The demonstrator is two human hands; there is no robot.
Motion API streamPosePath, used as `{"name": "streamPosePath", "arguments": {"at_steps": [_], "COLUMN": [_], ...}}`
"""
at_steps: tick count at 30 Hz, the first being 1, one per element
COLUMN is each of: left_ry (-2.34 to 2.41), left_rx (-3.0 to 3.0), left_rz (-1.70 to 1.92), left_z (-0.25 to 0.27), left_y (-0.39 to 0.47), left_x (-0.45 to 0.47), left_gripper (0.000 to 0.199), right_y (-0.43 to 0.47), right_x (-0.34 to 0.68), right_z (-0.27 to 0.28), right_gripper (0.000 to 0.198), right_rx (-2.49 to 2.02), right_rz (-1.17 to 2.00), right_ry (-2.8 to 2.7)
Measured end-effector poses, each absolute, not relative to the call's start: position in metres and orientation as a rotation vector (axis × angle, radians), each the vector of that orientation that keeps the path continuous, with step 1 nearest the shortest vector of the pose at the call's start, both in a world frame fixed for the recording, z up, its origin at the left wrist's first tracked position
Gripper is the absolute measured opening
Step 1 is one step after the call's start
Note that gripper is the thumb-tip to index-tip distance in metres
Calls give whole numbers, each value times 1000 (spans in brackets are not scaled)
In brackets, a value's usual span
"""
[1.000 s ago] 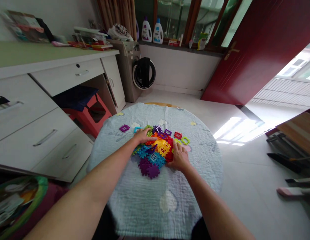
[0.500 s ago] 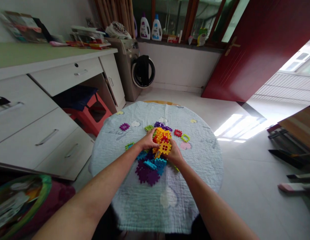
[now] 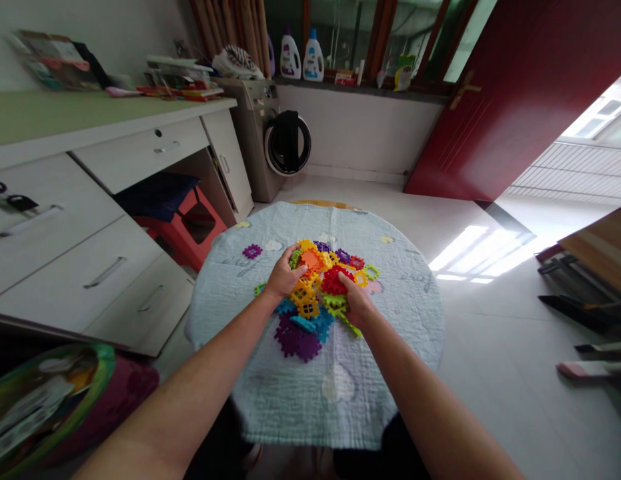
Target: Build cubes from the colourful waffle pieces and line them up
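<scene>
A heap of colourful toothed plastic building blocks lies on the cloth-covered round table (image 3: 270, 407). My left hand (image 3: 285, 275) is closed around an orange block (image 3: 313, 261) at the heap's left side, its thumb on the near face. My right hand (image 3: 359, 301) grips red blocks (image 3: 335, 280), thumb on top and other fingers hidden below. Yellow window-shaped blocks (image 3: 308, 308) lie between the hands. Lime green blocks (image 3: 335, 303) sit under the red ones. Closer to me are blue blocks (image 3: 323, 325) and purple blocks (image 3: 297, 339).
A lone purple block (image 3: 252, 251) lies left of the heap. Left of the table stand a white desk (image 3: 115, 153), a red stool (image 3: 205, 223) and a full bin (image 3: 105, 393). A washing machine (image 3: 255, 133) with its door open is behind; a red door (image 3: 500, 100) stands right.
My hands have moved apart. The yellow and red cluster between them has come down and spread over the heap; the right hand now has red blocks, the left an orange one.
</scene>
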State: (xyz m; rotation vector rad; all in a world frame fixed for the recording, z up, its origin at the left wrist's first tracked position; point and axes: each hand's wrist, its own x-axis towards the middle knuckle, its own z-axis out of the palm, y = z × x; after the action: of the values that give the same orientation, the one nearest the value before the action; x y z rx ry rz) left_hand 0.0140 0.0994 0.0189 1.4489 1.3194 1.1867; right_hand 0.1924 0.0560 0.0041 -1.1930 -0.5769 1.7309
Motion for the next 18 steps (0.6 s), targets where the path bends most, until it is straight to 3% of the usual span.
{"name": "streamPosePath", "arguments": {"at_steps": [3, 6, 18], "left_ry": [1378, 1375, 1628], "left_rx": [1570, 1623, 1934], "left_rz": [1169, 1099, 497], "left_z": [21, 18, 1], "left_y": [92, 83, -2], "left_x": [10, 5, -26], "left_gripper": [54, 60, 128], "right_y": [53, 52, 79], "right_x": [190, 184, 164], "right_z": [8, 14, 29], "right_gripper": [26, 36, 45], "right_rx": [-1119, -1057, -1357], "right_rz": [1724, 1630, 1126], "right_ry": [-600, -673, -1362]}}
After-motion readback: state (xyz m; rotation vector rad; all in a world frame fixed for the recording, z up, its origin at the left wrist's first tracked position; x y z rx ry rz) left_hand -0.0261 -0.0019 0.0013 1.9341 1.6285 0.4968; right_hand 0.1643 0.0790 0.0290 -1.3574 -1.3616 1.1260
